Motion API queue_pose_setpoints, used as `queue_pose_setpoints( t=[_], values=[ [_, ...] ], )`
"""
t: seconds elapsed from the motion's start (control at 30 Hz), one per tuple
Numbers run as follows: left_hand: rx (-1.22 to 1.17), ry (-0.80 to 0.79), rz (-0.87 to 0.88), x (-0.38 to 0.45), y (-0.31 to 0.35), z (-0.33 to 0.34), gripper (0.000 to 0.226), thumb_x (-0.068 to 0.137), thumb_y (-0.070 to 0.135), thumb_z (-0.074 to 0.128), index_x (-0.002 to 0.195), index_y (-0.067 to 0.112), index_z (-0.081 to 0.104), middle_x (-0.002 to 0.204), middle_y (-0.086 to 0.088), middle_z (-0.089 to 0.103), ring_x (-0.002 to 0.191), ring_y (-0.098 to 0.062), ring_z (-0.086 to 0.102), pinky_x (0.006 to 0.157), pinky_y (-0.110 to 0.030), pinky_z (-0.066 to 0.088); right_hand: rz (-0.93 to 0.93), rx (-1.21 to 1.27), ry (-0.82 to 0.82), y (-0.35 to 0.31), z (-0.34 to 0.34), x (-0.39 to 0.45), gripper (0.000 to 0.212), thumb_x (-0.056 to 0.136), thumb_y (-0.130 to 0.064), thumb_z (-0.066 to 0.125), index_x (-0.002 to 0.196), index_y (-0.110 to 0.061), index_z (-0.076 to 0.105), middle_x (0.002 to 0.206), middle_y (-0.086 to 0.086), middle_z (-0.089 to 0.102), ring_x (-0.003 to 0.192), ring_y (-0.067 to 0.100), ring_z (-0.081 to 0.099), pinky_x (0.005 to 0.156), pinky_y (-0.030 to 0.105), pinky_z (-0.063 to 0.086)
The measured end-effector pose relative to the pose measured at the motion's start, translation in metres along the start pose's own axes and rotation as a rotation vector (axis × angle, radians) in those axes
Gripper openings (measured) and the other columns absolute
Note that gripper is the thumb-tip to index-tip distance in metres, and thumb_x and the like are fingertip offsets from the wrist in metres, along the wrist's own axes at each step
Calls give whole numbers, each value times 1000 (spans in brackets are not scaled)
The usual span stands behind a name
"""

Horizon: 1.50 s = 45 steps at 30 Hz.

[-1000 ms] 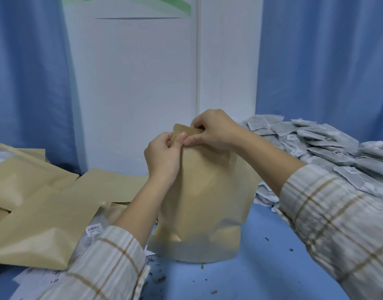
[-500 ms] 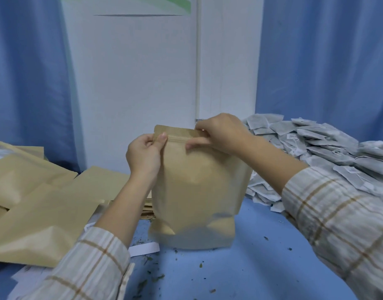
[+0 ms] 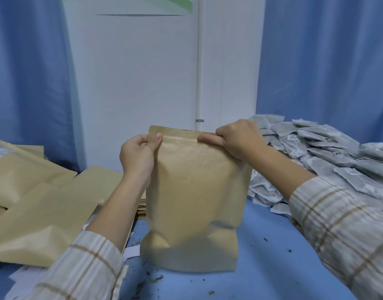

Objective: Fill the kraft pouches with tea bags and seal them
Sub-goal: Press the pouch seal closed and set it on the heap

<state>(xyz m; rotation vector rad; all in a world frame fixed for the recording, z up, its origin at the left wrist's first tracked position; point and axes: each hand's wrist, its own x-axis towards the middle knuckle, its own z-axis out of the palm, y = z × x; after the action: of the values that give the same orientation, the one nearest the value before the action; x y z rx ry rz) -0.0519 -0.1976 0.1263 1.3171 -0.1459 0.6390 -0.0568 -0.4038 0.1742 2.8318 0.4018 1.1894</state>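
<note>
1. In the middle of the blue counter (image 3: 272, 267): a kraft pouch (image 3: 194, 191), standing upright, fat at the bottom, brown all over.
2. Along its top edge: a zip strip (image 3: 179, 138), running flat between the two hands.
3. At the top left corner of the pouch: the left hand (image 3: 137, 156), grip closed on that corner, thumb on the near side, other fingers curled behind.
4. At the top right corner: the right hand (image 3: 238, 137), grip closed on that corner too, thumb lying along the zip strip, fingers curled over the top edge.
5. On both arms: striped sleeves (image 3: 342, 230), pale with brown lines.
6. To the right, behind the right arm: a big pile of tea bags (image 3: 337, 156), grey-white, with small paper tags and thin strings, touching the counter.
7. To the left: a heap of kraft pouches (image 3: 34, 202), lying flat and on top of each other, near the left arm.
8. Under that heap: a few white paper slips (image 3: 132, 251), partly hidden.
9. On the counter near the standing pouch: small dark tea crumbs (image 3: 265, 239), spread about.
10. At the back: blue curtains (image 3: 327, 61) on both sides and a white panel (image 3: 132, 72) between them.
</note>
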Motion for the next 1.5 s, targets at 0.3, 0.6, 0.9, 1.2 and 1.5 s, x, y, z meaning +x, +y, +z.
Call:
queue_pose_setpoints(
  t=[0.3,0.6,0.9,1.2,1.5],
  values=[
    [-24,4,-50,3,1,-8,17,85,17,70,68,14,65,64,5,64,67,-13,58,72,-28,47,180,150,63,21,4,-5,69,87,-67,30,41,-16,32,42,1,41,50,17,40,58,31,31],
    [267,-5,183,-6,15,12,15,83,33,69,75,22,64,65,11,59,62,-2,52,61,-17,40,53,613,-185,-3,1,-9,32,70,-45,77,76,-17,61,64,-4,50,63,8,45,55,19,32],
    [523,-469,124,-17,25,15,22,64,38,84,76,28,69,71,15,69,68,2,64,58,-13,49,229,1176,-33,14,7,-26,18,61,-6,83,64,-21,72,60,-10,66,61,1,60,59,14,47],
    [1023,-499,716,-64,20,30,15,78,27,53,82,21,66,71,-6,62,71,-29,57,59,-31,42,416,980,27,29,8,-67,40,83,-13,68,120,-25,60,119,-9,58,107,2,53,92,28,46],
    [1101,-156,1508,-128,-52,39,17,77,-1,62,77,12,73,70,-2,67,49,-19,56,44,-26,45,944,1993,-458,11,33,-135,32,91,-13,51,118,3,54,101,18,66,90,29,65,83,46,53]
  ],
)
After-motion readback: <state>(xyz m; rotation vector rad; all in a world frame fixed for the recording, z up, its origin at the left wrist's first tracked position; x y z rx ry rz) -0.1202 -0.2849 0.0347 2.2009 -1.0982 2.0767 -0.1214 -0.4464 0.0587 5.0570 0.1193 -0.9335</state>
